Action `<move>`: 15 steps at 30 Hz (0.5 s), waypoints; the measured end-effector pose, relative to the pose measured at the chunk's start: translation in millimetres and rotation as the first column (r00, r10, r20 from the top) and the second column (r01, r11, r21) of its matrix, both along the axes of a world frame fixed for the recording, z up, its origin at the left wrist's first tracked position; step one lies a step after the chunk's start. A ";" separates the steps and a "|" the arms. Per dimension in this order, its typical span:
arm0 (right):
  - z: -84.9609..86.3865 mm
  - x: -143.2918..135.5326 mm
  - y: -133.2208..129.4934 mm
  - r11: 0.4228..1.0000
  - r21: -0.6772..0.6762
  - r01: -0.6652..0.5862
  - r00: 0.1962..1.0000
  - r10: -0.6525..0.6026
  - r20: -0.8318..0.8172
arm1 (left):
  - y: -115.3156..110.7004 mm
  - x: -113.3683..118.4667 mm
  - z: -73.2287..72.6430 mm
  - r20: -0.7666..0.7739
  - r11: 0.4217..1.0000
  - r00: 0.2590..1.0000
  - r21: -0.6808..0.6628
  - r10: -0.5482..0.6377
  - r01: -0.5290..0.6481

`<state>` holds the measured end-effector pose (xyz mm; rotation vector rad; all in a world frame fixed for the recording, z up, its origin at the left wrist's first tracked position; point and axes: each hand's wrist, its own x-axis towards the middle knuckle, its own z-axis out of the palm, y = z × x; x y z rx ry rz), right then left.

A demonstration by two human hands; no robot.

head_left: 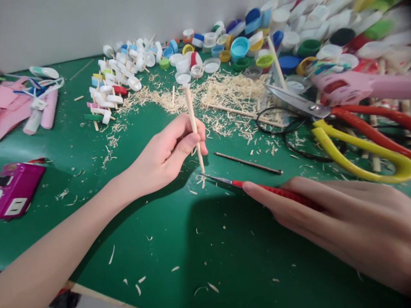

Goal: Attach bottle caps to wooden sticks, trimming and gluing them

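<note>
Mid-frame, left hand (175,149) closes its grip on one stick (194,122); right hand's (340,218) closed grip holds one red-handled blade (221,180).

I can't read any text, label, brand, number or sign from where I sit, neither on the things lying about my bench (144,239) nor on anything I have in my hands.

The right hand (349,226) covers most of the red handle (276,191). The purple device (19,188) is cut off at the left edge. Bottle caps (375,30) blur toward the top right corner.
</note>
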<state>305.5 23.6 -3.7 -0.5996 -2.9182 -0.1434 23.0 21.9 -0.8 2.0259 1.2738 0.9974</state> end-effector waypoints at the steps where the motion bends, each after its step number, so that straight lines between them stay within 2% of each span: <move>1: 2.5 -0.8 0.2 1.000 -0.006 0.001 1.000 -0.001 0.001 | -0.1 0.1 0.1 0.005 1.000 1.000 0.000 -0.004 0.004; 5: 6.5 -3.5 1.3 0.998 0.052 0.020 0.999 -0.019 -0.031 | -1.7 1.9 1.3 0.007 1.000 1.000 0.014 -0.022 0.022; 15: 7.9 -4.2 1.2 0.998 0.045 0.037 0.999 -0.038 0.003 | -3.5 3.3 5.7 -0.060 0.998 0.996 0.021 -0.059 0.061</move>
